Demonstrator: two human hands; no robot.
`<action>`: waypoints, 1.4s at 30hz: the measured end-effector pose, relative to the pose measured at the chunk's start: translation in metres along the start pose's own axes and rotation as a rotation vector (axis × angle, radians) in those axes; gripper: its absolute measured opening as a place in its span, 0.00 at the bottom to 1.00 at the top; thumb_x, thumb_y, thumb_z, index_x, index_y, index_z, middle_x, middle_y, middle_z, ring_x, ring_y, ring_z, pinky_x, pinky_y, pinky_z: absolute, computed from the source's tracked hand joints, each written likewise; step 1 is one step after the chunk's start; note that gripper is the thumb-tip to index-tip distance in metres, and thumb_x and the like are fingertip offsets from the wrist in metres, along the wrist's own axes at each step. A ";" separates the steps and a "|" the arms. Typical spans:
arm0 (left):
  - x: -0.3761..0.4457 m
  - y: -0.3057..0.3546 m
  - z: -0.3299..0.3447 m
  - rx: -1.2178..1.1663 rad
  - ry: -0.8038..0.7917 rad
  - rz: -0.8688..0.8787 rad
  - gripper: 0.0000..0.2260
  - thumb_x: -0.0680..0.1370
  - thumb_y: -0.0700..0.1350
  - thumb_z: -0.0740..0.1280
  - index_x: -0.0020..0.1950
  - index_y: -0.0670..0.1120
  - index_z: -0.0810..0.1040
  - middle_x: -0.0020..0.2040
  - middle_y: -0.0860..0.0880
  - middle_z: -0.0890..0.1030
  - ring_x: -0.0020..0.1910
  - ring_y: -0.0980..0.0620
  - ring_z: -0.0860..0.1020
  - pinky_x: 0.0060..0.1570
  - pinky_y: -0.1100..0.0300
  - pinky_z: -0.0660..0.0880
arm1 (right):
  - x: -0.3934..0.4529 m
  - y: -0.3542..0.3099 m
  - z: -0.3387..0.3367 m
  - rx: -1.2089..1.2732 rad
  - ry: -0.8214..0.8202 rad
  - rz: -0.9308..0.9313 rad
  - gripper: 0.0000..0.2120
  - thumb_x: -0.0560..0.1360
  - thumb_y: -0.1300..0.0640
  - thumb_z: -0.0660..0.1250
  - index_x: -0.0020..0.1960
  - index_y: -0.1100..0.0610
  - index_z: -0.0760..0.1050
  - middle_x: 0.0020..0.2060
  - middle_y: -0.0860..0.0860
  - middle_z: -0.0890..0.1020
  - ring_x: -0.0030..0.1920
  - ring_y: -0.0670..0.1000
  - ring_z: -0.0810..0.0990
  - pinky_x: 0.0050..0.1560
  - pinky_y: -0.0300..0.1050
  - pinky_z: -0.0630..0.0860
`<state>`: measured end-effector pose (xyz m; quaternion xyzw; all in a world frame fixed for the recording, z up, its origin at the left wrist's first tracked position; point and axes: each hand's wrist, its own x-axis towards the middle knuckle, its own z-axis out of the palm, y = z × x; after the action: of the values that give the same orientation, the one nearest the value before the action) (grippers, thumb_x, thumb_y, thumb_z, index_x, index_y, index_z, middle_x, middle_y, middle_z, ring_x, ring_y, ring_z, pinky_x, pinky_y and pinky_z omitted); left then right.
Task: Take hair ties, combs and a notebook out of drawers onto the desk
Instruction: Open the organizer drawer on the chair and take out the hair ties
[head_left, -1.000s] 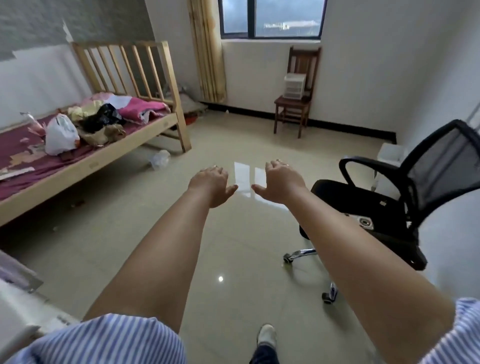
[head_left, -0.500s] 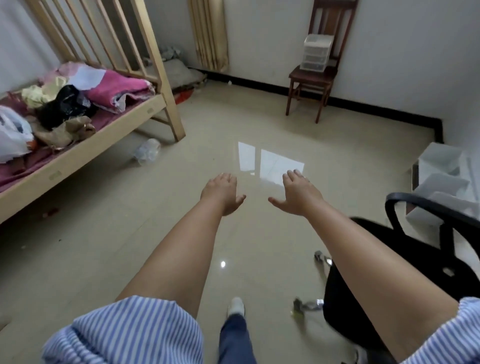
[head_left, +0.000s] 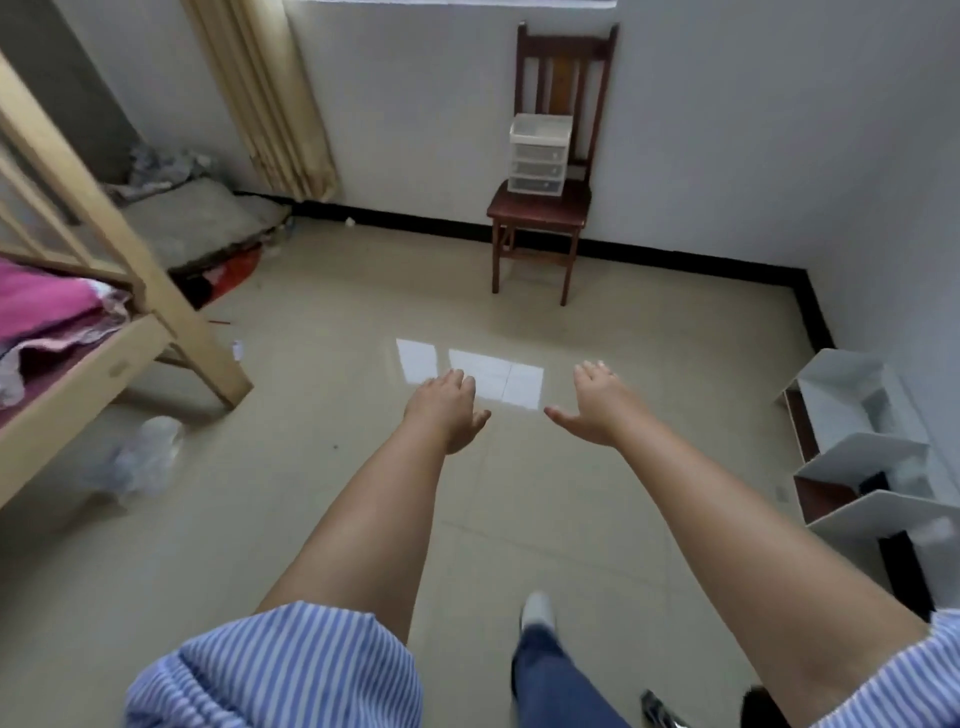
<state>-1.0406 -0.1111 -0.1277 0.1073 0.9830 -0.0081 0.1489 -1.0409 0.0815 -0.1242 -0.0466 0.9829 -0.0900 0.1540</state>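
The left hand and right hand are reaching forward spread wide, holding nothing. The small drawer unit is sitting on the wooden chair at twelve o'clock, well apart from both hands. The approach is likely the step in hand; next, closing in and pulling a drawer open.

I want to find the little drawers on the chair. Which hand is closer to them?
The right hand, though only slightly. Both hands are empty, held out over the floor well short of the drawers on the chair; the left hand is further left.
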 end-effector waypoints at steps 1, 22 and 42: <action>0.039 -0.006 -0.008 0.007 0.001 0.020 0.23 0.82 0.52 0.54 0.72 0.39 0.59 0.74 0.42 0.61 0.74 0.46 0.58 0.72 0.52 0.59 | 0.037 0.004 -0.009 0.000 0.010 0.004 0.36 0.76 0.42 0.58 0.73 0.65 0.52 0.75 0.58 0.57 0.76 0.56 0.51 0.75 0.49 0.53; 0.740 -0.139 -0.185 -0.020 -0.064 0.141 0.21 0.81 0.49 0.56 0.70 0.39 0.63 0.72 0.41 0.66 0.70 0.44 0.64 0.69 0.52 0.63 | 0.737 0.060 -0.184 0.061 -0.069 0.071 0.28 0.77 0.46 0.59 0.68 0.64 0.61 0.70 0.58 0.64 0.72 0.55 0.59 0.70 0.52 0.63; 1.244 -0.185 -0.214 0.060 -0.207 0.225 0.21 0.80 0.50 0.56 0.69 0.39 0.63 0.70 0.43 0.67 0.71 0.46 0.62 0.68 0.54 0.64 | 1.191 0.192 -0.209 0.410 -0.151 0.358 0.16 0.78 0.54 0.59 0.57 0.66 0.70 0.59 0.59 0.75 0.66 0.58 0.68 0.66 0.50 0.68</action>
<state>-2.3024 -0.0220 -0.2920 0.2198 0.9434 -0.0319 0.2462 -2.2474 0.1612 -0.3157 0.1535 0.9224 -0.2544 0.2466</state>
